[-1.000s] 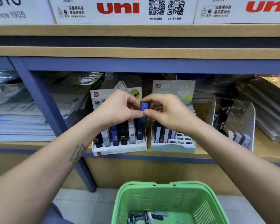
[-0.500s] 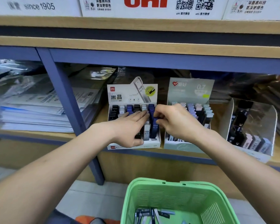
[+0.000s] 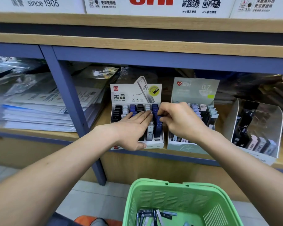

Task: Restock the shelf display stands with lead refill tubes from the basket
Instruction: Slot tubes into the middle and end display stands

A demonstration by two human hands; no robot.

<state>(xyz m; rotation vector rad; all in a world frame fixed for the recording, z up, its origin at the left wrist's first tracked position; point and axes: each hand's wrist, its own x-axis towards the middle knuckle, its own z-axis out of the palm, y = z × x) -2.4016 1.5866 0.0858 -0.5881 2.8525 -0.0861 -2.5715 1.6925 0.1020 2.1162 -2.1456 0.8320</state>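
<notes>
While left hand (image 3: pixel 134 126) lies flat, right hand (image 3: pixel 178 121) fingers pinch blue tube (image 3: pixel 158 128).

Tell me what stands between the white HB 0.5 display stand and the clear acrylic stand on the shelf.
In the head view, a pale green 0.7 display stand sits between the white HB 0.5 display stand and the clear acrylic stand.
</notes>
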